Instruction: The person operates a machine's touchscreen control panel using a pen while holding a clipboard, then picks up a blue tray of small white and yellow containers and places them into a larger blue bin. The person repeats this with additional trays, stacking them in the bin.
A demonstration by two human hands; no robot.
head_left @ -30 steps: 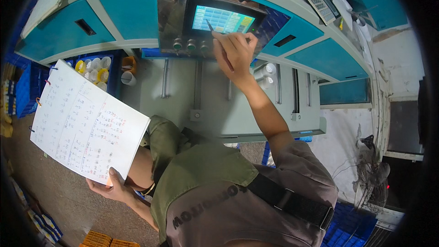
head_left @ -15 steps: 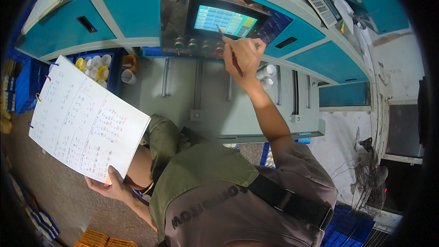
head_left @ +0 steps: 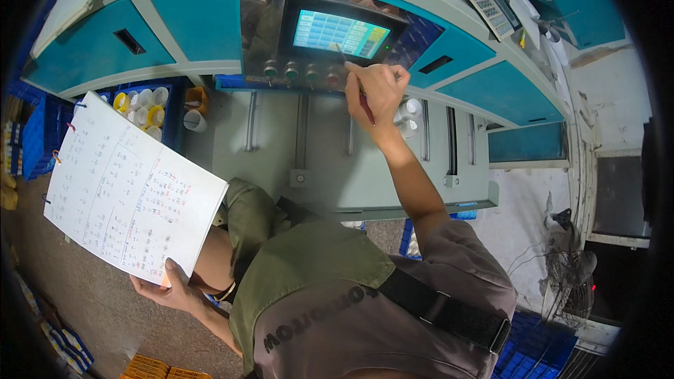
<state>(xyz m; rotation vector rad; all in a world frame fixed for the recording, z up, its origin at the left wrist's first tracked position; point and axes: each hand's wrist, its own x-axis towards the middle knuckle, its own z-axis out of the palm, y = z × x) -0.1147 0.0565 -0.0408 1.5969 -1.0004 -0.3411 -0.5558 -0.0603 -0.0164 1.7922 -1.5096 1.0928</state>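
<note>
My left hand (head_left: pixel 168 289) grips the lower corner of a ring-bound notebook (head_left: pixel 133 189), thumb on top and fingers underneath. Its white pages carry rows of handwriting in dark and red ink. In my right hand (head_left: pixel 379 91) is a slim dark red pen (head_left: pixel 366 107), pinched between thumb and fingers. The pen's tip points at the lower part of a lit touchscreen (head_left: pixel 330 31) on the machine's control panel; whether it touches the glass I cannot tell. Round push buttons (head_left: pixel 291 70) sit in a row below the screen.
Teal machine doors (head_left: pixel 193 17) flank the panel. Below lies a pale worktable (head_left: pixel 267 175) with metal rails and white cups (head_left: pixel 408 109). A blue crate (head_left: pixel 175 98) of white and yellow containers stands left. A calculator (head_left: pixel 488 10) rests on the ledge; a fan (head_left: pixel 572 281) stands right.
The view has shifted slightly. Against the screen, the pen tip and my right hand have moved a little right and down. My left hand keeps its hold on the notebook.
</note>
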